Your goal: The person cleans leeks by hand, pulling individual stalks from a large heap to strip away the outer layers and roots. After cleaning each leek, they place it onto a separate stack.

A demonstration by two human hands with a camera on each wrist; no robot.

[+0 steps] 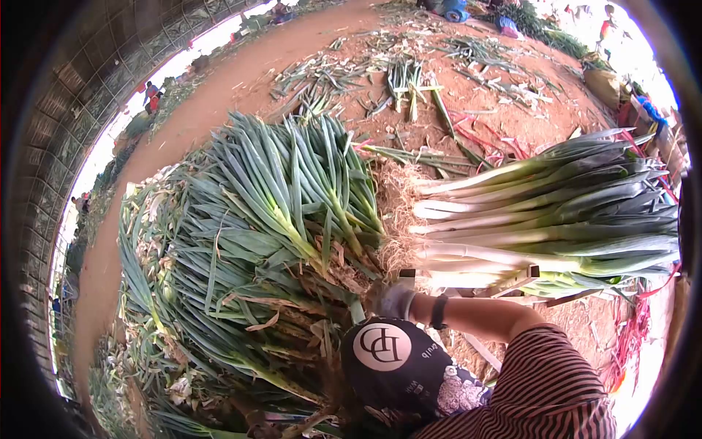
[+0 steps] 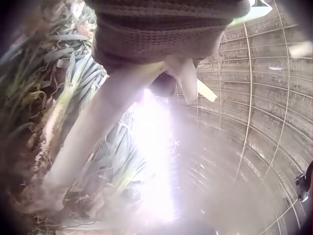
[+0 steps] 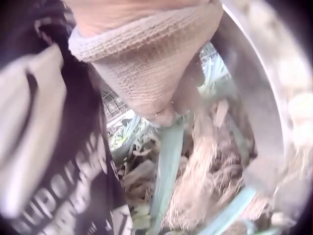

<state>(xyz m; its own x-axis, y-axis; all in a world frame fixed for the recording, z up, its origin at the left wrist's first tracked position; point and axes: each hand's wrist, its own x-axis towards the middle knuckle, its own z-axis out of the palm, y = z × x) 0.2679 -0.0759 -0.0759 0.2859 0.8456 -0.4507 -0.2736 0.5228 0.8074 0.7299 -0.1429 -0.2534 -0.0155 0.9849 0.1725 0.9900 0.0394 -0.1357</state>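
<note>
In the left wrist view, my gloved left hand (image 2: 161, 34) grips a leek (image 2: 88, 122) by its pale stalk, roots hanging at the lower left. The head view does not show that hand clearly. My right hand (image 1: 391, 300), in a light knitted glove, is low over the leek pile (image 1: 241, 241), left of the row of pale leeks (image 1: 497, 227). Seen from the right wrist, the gloved hand (image 3: 142, 73) pinches a flat green leaf (image 3: 168, 161) above dry, fibrous roots (image 3: 195, 186). Some fingers are hidden.
A dark cap (image 1: 380, 351) and a striped sleeve (image 1: 556, 380) fill the bottom of the head view. Beside the pale leeks is a wooden frame (image 1: 512, 282). Cut leaves (image 1: 409, 80) and red straps (image 1: 497, 139) lie on bare soil. A mesh wall (image 1: 44, 161) curves at left.
</note>
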